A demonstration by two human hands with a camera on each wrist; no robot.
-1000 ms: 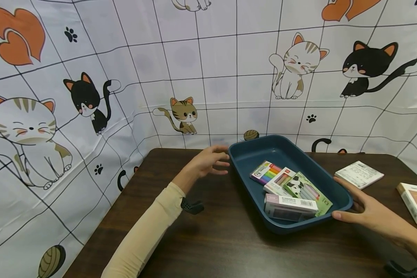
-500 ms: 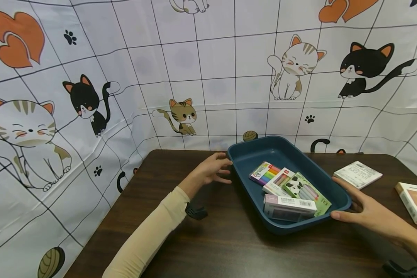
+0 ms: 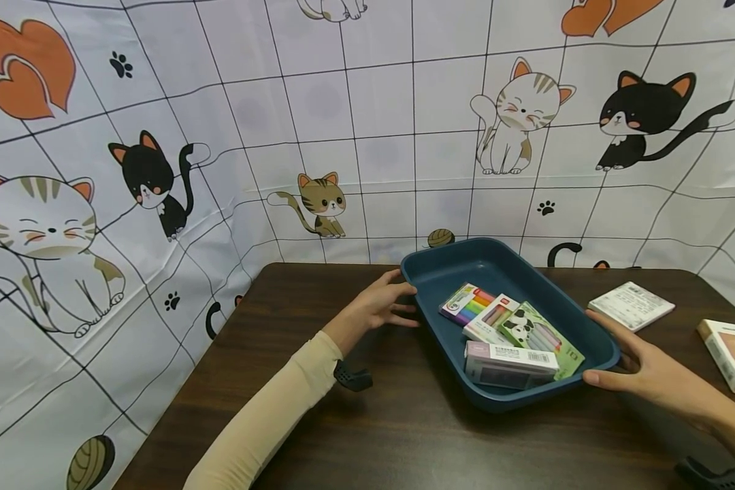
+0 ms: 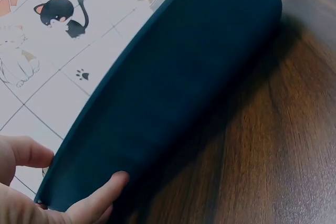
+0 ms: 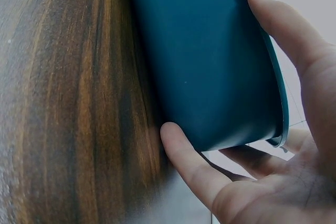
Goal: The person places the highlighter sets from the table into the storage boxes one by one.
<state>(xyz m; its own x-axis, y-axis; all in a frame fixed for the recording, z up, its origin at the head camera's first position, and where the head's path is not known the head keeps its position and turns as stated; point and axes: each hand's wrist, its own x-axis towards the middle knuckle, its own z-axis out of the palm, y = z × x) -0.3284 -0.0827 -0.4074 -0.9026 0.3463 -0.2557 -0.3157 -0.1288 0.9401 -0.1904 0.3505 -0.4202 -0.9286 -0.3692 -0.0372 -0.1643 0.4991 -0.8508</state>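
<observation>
A blue plastic tray (image 3: 484, 255) sits at an angle on the dark table. In it lie a rainbow-coloured pack (image 3: 465, 304), a white pack (image 3: 491, 320), a green panda pack (image 3: 542, 340) and a pale pink box (image 3: 511, 365). My left hand (image 3: 380, 303) touches the tray's far left corner with spread, fairly straight fingers; in the left wrist view one fingertip (image 4: 119, 178) rests on the outer wall. My right hand (image 3: 643, 367) grips the near right corner, its thumb (image 5: 273, 11) at the rim and a finger low on the wall.
To the right of the tray, a white flat box (image 3: 631, 306) and a white-and-tan box (image 3: 731, 357) lie on the brown table (image 3: 404, 442). A cat-patterned sheet (image 3: 380, 156) hangs behind the table and along its left side.
My left hand has moved slightly right and down, from beside the tray's corner to contact with it. The right hand and the tray's contents stay as they were.
</observation>
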